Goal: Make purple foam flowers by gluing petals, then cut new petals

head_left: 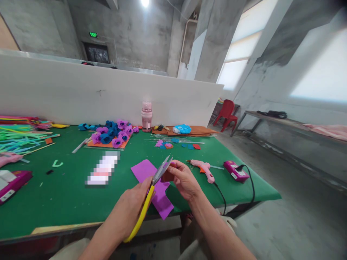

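Note:
Scissors (142, 217) with yellow handles are gripped in my left hand (130, 206), their metal blades pointing up and away to the right. The blades are slightly apart and reach the fingertips of my right hand (185, 180). Pinched in those fingers is a small reddish-brown piece of paper (168, 176), partly hidden behind the blades and fingers. Whether the blades touch that paper I cannot tell. Beneath both hands lies purple paper (144, 169) on the green tabletop (67, 202), one part of it overhanging the front edge.
A pink glue gun (204, 168) and a magenta power strip (235, 171) lie at right. Behind are small paper petals (164, 144), a pink bottle (146, 117) and purple and blue paper flowers (111, 133). Colourful strips (21, 135) spread at left. A white panel (108, 90) borders the back.

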### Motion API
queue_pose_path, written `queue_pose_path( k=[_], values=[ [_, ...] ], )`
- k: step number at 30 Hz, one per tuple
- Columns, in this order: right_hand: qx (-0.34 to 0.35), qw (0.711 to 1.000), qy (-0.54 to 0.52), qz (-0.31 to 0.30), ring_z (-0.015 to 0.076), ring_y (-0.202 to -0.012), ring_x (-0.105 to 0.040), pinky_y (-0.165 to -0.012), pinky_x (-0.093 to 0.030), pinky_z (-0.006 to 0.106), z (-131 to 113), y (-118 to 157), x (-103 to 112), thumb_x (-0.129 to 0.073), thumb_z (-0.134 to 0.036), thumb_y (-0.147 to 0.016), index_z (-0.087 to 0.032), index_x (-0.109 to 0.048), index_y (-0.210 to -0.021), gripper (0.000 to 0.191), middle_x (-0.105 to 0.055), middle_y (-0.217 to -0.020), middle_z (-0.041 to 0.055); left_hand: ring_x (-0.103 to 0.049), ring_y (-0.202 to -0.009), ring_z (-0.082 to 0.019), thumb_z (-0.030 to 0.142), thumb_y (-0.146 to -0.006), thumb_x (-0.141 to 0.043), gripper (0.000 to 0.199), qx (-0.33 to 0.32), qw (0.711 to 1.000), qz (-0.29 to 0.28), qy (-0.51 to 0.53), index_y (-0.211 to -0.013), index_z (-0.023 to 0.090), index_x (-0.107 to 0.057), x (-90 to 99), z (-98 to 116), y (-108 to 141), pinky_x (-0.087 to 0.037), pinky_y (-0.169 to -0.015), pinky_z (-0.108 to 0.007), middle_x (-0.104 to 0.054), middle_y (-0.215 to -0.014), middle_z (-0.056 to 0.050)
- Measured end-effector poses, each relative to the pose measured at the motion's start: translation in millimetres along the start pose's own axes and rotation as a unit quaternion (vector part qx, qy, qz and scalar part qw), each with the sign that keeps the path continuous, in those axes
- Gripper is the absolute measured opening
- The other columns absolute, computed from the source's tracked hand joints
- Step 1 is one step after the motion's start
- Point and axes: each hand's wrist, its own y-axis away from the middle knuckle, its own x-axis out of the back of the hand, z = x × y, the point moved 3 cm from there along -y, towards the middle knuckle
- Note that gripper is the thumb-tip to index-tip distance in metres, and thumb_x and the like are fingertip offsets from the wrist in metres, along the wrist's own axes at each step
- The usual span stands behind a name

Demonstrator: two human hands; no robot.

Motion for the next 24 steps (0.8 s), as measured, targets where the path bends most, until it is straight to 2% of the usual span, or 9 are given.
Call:
queue_pose_path(
  k=[16,24],
  values=[
    [-0.001,1.0,-0.008,-0.02,0.0136,-0.052,-0.06,-0.053,-0.051,0.028,-0.2,0.1,1.7,-0.08,-0.033,-0.059,-0.017,-0.058,-0.067,0.029,-0.064,-0.058,-0.0024,-0.049,-0.06,-0.013,0.035,-0.093,-0.031,0.026,0.0,1.0,-0.009,0.019,-0.103,0.02,-0.049,2.0,3.5,3.1,-0.036,-0.054,-0.022,-0.058,-0.074,-0.001],
    [-0.004,1.0,0.003,-0.03,0.0146,-0.051,-0.061,-0.054,-0.05,0.028,0.1,0.6,3.5,-0.079,-0.033,-0.061,-0.017,-0.057,-0.068,0.028,-0.064,-0.058,-0.0018,-0.046,-0.058,-0.011,0.032,-0.093,-0.032,0.023,-0.032,0.999,0.007,0.005,-0.102,0.02,-0.049,1.4,2.4,5.0,-0.035,-0.054,-0.021,-0.056,-0.07,0.001]
  ],
)
